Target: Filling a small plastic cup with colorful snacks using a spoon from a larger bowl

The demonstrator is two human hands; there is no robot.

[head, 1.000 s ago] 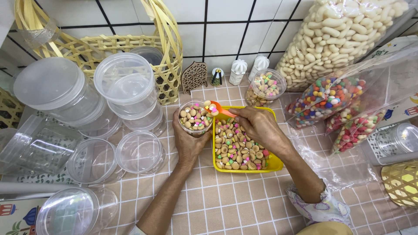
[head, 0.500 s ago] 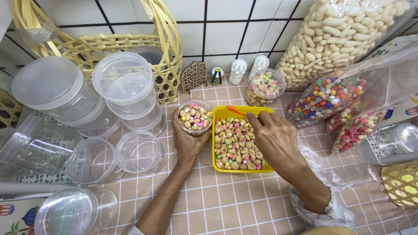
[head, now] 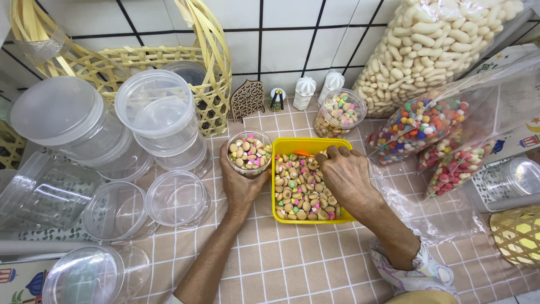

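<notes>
from the head view, your left hand (head: pixel 239 183) wraps a small clear jar (head: pixel 249 152), its grip closed around the jar's wall, holding it just beside the yellow tray (head: pixel 279 147) on the tiled desk (head: pixel 304 253). the jar looks nearly full of little iced biscuits. your right hand (head: pixel 346 177) lies over the tray's biscuits (head: pixel 295 194), fingers curled down by an orange scoop (head: pixel 304 153); you cannot tell whether that grip pinches it. this reads as the filling step: scoop, then tip into the jar.

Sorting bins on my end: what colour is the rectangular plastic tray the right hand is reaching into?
Bright yellow tray, filled with small biscuits; clearest in the head view.
</notes>
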